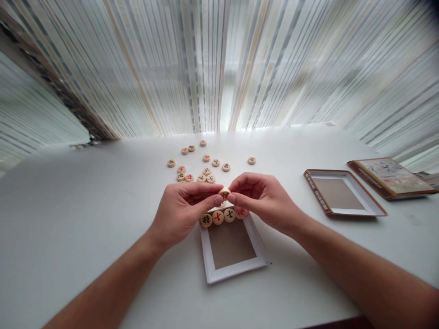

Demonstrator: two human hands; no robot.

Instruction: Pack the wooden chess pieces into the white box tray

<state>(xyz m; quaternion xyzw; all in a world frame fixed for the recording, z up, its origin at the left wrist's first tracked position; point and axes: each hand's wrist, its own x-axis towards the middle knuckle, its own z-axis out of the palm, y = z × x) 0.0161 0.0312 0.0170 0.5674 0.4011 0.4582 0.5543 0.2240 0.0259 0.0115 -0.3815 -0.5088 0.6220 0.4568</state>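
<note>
A round, wood-toned disc (224, 193) is pinched by the fingertips of the left grip (185, 205) and the right grip (262, 197).
Just below the grip, a row of marked discs (217, 217) is held along the far end of a shallow, white-rimmed tray (206, 256); beyond it, loose discs (225, 167) are scattered over the smooth white bench (103, 237), backed by striped curtains (164, 68).
</note>
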